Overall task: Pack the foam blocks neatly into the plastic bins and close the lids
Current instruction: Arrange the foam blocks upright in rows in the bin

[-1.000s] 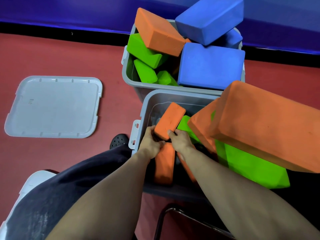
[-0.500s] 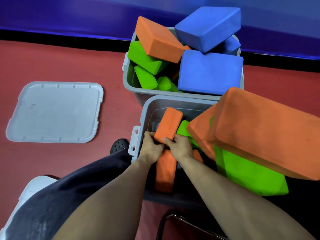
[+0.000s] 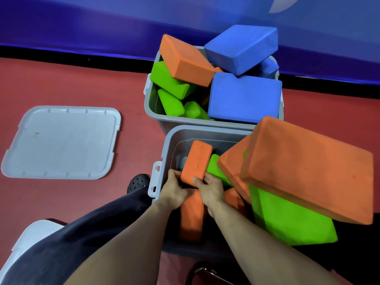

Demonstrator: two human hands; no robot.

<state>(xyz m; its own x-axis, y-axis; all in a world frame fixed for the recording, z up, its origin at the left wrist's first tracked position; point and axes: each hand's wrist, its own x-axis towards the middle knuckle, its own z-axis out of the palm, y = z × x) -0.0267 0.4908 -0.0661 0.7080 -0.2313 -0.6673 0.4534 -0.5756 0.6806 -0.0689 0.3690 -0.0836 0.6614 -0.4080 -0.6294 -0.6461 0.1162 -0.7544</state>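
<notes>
My left hand [image 3: 174, 190] and my right hand [image 3: 210, 189] both grip the near end of a small orange block [image 3: 196, 161], tilted inside the near grey bin [image 3: 171, 140]. A second orange block [image 3: 191, 218] lies below it in the bin, with a green block [image 3: 217, 170] to its right. A large orange block [image 3: 308, 171] rests on a large green block [image 3: 292, 219] over the bin's right side. The far grey bin [image 3: 150, 112] is heaped with orange, green and blue blocks, a blue block [image 3: 244, 97] on top.
A grey lid [image 3: 61, 142] lies flat on the red floor at left. Another white lid corner [image 3: 26, 237] shows at lower left beside my dark trouser leg. A blue wall with a black base runs behind the bins. A chair frame [image 3: 205, 272] is below the near bin.
The small orange block has sunk a little deeper into the near bin, with both hands still on its near end. The view has shifted slightly downward.
</notes>
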